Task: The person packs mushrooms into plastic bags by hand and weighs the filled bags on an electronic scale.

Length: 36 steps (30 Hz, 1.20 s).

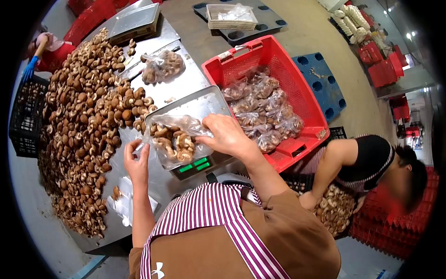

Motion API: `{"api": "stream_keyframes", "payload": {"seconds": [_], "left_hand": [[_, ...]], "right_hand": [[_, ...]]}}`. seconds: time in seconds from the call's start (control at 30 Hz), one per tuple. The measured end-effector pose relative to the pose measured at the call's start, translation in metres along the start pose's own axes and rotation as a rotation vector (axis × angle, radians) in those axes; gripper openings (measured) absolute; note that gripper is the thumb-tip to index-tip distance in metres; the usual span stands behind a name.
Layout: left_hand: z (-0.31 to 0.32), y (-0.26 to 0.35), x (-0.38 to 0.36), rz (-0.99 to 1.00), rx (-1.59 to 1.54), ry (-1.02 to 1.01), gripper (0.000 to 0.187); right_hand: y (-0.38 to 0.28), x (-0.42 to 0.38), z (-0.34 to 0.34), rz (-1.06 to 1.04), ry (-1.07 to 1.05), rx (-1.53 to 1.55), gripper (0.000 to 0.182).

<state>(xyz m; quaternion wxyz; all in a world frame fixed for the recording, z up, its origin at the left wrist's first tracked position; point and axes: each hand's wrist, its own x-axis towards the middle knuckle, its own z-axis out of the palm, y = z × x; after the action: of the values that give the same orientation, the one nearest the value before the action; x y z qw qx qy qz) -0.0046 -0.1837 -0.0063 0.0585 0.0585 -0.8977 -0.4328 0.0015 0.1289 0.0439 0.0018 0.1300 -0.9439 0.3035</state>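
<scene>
A clear plastic bag of mushrooms (174, 142) lies on the metal pan of a scale (206, 100) with a green lit display (194, 165). My right hand (227, 135) grips the bag's right side between thumb and fingers. At the bag's left edge, my left hand (136, 162) pinches the plastic film, though the exact contact is small. Brown mushrooms (86, 111) are heaped on the steel table left of the scale. Another filled bag (162, 66) sits behind the scale. Thin white plastic bags (125, 204) lie on the table by my left forearm.
Right of the scale stands a red crate (299, 88) with several filled mushroom bags (262, 107). A co-worker (367, 162) bends over a container of mushrooms (334, 209) at right. A second scale (134, 21), blue pallets (318, 81) and a black crate (28, 116) surround the workplace.
</scene>
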Motion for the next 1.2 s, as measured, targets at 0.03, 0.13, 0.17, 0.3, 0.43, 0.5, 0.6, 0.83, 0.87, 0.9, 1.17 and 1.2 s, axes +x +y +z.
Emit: {"api": "stream_keyframes", "payload": {"seconds": [0.03, 0.13, 0.17, 0.3, 0.43, 0.5, 0.6, 0.83, 0.87, 0.9, 1.17, 1.2], "left_hand": [[0.004, 0.002, 0.0, -0.022, -0.035, -0.008, 0.039], [0.009, 0.004, 0.003, -0.059, -0.131, 0.004, 0.037], [0.011, 0.004, 0.003, -0.071, -0.186, 0.02, 0.037], [0.016, 0.012, 0.0, -0.105, -0.191, 0.083, 0.04], [0.015, 0.016, -0.006, -0.201, -0.326, 0.151, 0.045], [0.011, 0.023, -0.012, -0.225, -0.231, 0.18, 0.048], [0.007, 0.021, -0.018, -0.187, -0.15, 0.18, 0.047], [-0.011, 0.065, -0.015, 0.46, 0.193, 0.418, 0.042], [-0.009, 0.07, -0.013, 0.455, 0.196, 0.43, 0.042], [-0.007, 0.074, -0.011, 0.509, 0.151, 0.271, 0.039], [0.003, -0.006, 0.02, -0.206, -0.174, -0.393, 0.022], [0.003, -0.019, 0.035, -0.324, -0.435, -0.246, 0.023]], "right_hand": [[0.004, 0.001, 0.0, 0.014, -0.006, 0.042, 0.036], [0.007, 0.007, -0.008, 0.033, -0.023, 0.079, 0.035], [0.01, 0.008, -0.01, 0.042, -0.031, 0.079, 0.035], [0.026, 0.015, -0.01, 0.037, -0.058, 0.106, 0.032], [0.023, 0.026, -0.017, 0.069, -0.202, 0.14, 0.033], [0.019, 0.028, -0.016, 0.037, -0.233, 0.175, 0.033], [0.019, 0.034, -0.013, 0.006, -0.203, 0.259, 0.03], [0.006, 0.038, 0.0, 0.178, -0.307, 1.089, 0.011], [0.0, 0.037, 0.002, 0.211, -0.25, 1.191, 0.01], [-0.003, 0.038, 0.003, 0.246, -0.193, 1.291, 0.01], [0.011, 0.064, 0.009, 0.31, -0.072, 1.4, 0.013], [0.013, 0.066, 0.009, 0.307, -0.082, 1.375, 0.013]]}}
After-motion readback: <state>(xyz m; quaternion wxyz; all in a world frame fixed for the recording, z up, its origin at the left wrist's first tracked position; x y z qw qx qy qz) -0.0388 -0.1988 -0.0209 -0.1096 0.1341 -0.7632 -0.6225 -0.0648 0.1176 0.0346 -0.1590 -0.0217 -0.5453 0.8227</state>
